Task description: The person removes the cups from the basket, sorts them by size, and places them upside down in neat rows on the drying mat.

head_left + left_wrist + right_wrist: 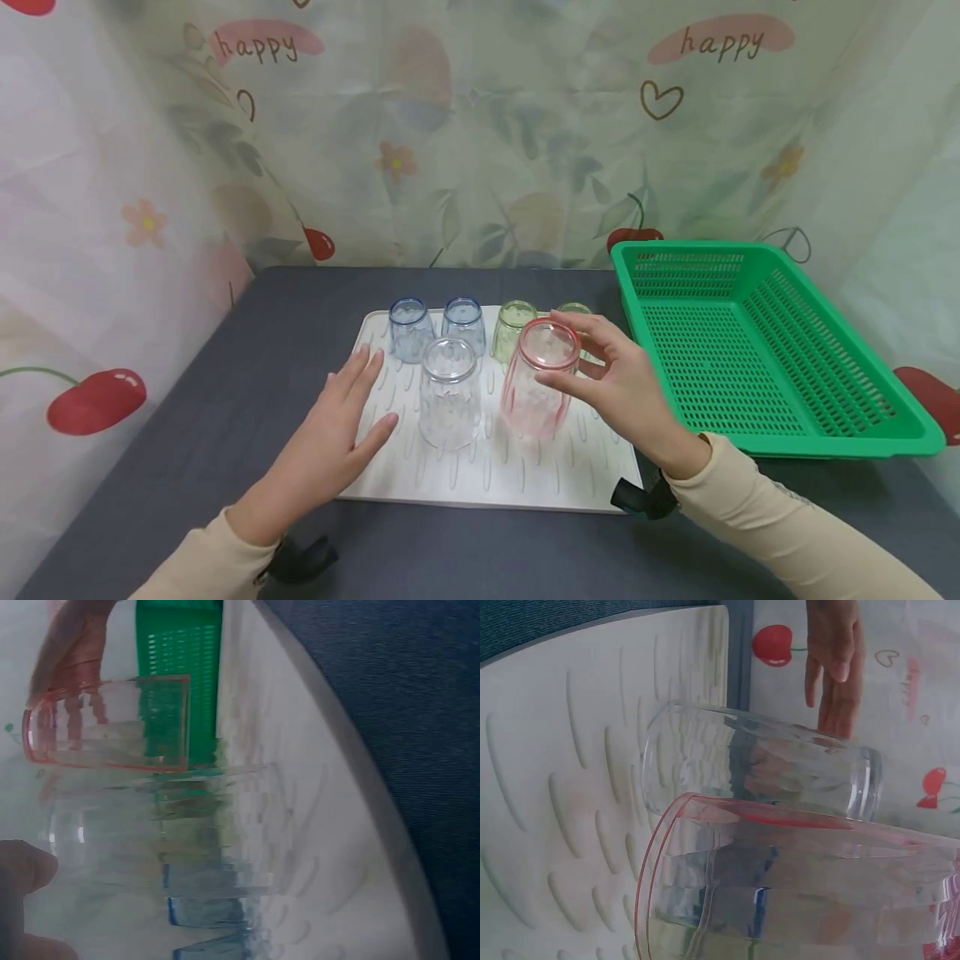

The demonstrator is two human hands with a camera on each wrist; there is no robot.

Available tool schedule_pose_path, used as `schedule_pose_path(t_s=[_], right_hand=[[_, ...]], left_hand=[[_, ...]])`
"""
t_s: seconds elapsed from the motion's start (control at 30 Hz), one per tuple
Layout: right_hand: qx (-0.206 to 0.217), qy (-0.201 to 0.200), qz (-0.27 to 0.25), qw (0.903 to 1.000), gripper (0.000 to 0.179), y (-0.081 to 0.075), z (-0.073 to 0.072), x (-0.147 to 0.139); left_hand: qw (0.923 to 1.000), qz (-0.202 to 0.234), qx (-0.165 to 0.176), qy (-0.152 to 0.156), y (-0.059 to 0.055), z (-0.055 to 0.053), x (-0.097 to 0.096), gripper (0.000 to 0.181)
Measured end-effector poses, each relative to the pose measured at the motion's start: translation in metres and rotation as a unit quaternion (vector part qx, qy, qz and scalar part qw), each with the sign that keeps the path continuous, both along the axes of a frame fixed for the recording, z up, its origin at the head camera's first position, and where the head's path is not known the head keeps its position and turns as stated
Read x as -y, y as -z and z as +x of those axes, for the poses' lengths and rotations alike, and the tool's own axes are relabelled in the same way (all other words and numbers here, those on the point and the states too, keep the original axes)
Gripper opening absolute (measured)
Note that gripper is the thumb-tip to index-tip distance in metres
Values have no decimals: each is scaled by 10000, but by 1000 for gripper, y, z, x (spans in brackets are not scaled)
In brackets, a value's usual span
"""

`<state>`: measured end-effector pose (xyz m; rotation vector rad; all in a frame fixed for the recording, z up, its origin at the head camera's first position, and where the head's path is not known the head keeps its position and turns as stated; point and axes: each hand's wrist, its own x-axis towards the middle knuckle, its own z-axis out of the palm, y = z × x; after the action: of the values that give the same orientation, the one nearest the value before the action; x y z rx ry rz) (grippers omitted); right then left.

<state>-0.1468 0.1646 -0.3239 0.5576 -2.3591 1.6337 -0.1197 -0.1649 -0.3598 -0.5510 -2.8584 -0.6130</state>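
Observation:
My right hand (618,383) grips a pink-tinted glass (534,408) near its upturned base, thumb on the near side and fingers behind. The glass is upside down over the white ribbed mat (487,487); the left wrist view shows its rim raised off the mat. Just left of it a clear glass (450,408) stands upside down on the mat. My left hand (326,442) hovers beside the clear glass, fingers spread and holding nothing. Behind stand two blue glasses (411,332) and two green glasses (513,327), all inverted; my right hand partly hides the far right green one.
A green perforated basket (832,446) stands on the right of the dark grey table (247,375), close to my right forearm. A patterned curtain (480,125) hangs behind the table and along both sides.

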Motion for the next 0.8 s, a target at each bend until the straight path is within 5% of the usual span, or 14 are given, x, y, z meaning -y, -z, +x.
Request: schedule_pose_path(t_s=[0.33, 0.8], right_hand=[[266, -102, 106, 9995, 65, 16, -4, 5], [499, -102, 324, 9982, 64, 26, -6, 12]], left_hand=[[9946, -971, 369, 9, 33, 5, 4, 77], [9835, -1466, 1058, 23, 46, 7, 10, 77]])
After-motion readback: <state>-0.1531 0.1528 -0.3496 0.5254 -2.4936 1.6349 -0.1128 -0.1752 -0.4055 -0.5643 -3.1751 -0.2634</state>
